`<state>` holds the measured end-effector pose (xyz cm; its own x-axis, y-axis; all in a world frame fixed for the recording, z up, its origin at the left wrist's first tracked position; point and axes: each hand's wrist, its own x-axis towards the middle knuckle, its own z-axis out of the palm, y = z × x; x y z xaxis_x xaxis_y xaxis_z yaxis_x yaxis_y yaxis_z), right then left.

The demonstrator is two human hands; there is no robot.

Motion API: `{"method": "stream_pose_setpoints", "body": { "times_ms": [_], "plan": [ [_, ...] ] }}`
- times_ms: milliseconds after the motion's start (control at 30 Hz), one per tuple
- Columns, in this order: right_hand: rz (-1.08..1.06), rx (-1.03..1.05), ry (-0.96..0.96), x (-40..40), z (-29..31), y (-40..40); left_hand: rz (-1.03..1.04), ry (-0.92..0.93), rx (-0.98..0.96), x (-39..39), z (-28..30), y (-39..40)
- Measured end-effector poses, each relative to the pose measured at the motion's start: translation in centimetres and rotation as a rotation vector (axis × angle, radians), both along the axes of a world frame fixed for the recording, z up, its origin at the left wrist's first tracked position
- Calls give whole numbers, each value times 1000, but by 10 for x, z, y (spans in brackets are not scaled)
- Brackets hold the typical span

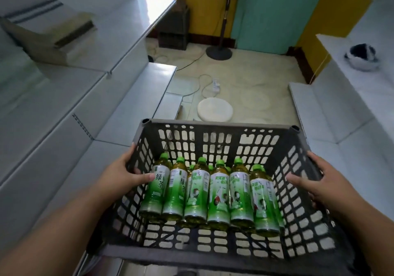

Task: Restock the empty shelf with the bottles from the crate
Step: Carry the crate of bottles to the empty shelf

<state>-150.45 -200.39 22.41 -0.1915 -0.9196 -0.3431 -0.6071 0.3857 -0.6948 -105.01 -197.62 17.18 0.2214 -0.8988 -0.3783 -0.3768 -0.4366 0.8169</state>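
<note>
Two hands carry the grey lattice crate (217, 252) in the lower half of the frame, one on each side wall. The left hand (123, 173) grips the left rim with its thumb hooked inside the wall, the thumb tip just touching the leftmost bottle; the right hand (313, 182) grasps the right rim the same way, thumb inside, fingers outside.

Six green tea bottles (217, 192) lie in a row on top across the crate floor, touching side by side, with more green caps peeping between them from a layer beneath; how many lie under there I cannot tell. Their long axes run from the bottom of the frame towards the top, caps pointing away from the person, bases nearest the body. The left hand is the nearer one to a bottle; the right thumb is near the rightmost bottle but apart from it.

Beyond the crate, white shelves (136, 96) step up the left side of the frame, bare where they show, and a second white shelf unit (332, 113) rises on the right. My judgement is that the crate must be set down before either hand is free to lift a bottle, and the left shelves lie closest.

On the floor farther off sit one round white cushion (215, 109), one power strip (215, 85) and one fan stand (219, 51).
</note>
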Motion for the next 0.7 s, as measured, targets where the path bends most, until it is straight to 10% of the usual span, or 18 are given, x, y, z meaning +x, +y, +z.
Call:
{"method": "stream_pose_setpoints", "body": {
  "times_ms": [700],
  "plan": [
    [998, 187, -4, 200, -52, -497, 1134, -57, 189, -92, -56, -116]
  ]
}}
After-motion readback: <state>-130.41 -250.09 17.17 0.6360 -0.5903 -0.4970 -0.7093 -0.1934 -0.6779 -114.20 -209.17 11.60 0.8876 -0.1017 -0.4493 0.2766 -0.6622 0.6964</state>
